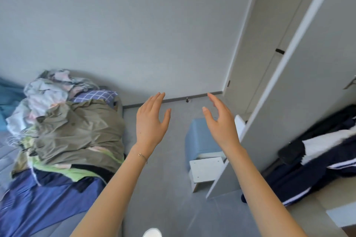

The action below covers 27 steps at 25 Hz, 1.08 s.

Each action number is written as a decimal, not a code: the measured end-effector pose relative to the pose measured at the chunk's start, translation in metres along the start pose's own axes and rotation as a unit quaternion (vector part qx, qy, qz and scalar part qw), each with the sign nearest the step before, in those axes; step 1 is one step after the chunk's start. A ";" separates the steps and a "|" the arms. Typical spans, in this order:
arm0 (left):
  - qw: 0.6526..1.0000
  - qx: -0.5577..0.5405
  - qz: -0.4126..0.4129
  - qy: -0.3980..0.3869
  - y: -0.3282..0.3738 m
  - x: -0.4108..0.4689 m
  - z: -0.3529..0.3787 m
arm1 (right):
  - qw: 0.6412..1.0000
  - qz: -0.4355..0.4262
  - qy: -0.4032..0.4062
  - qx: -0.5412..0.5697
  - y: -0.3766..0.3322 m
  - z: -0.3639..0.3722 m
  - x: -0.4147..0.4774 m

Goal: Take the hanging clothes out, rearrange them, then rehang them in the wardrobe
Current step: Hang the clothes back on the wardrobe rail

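Observation:
A heap of clothes (pixel 75 132) lies on the bed at the left, an olive-green garment on top, with pale patterned, light-green and dark pieces under and behind it. At the right stands the white wardrobe, its open door (pixel 300 90) edge-on toward me, with dark navy and white clothes (pixel 323 152) inside at the lower right. My left hand (pixel 152 121) and my right hand (pixel 221 121) are raised in mid-air over the floor between bed and wardrobe, palms facing each other, fingers apart, holding nothing.
A blue stool (pixel 200 136) and a small white step (pixel 206 169) stand on the grey floor just left of the wardrobe door. The bed (pixel 38 198) with blue bedding fills the lower left. A closed white door (pixel 256 44) sits in the far corner.

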<state>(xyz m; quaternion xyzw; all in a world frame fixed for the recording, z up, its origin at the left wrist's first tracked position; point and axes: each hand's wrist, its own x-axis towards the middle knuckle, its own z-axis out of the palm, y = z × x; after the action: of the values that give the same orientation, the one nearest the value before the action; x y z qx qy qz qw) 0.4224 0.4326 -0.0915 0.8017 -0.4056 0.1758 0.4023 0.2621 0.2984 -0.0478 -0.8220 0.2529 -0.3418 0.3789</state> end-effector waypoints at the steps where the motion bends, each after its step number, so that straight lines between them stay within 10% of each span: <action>1: 1.000 0.009 -0.009 0.003 -0.019 -0.002 -0.013 | 1.000 -0.001 -0.016 0.001 -0.008 0.020 0.001; 17: 0.961 0.141 -0.221 0.094 -0.266 0.003 -0.133 | 0.960 -0.109 -0.257 0.016 -0.091 0.309 0.099; 27: 0.882 0.211 -0.366 0.208 -0.417 0.054 -0.160 | 0.870 -0.235 -0.433 0.022 -0.136 0.497 0.235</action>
<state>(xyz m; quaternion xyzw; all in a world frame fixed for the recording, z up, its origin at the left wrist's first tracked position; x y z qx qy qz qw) 0.7929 0.6761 -0.1700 0.9042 0.0565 0.2600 0.3342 0.8078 0.4436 -0.0908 -0.9140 -0.1449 -0.0357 0.3772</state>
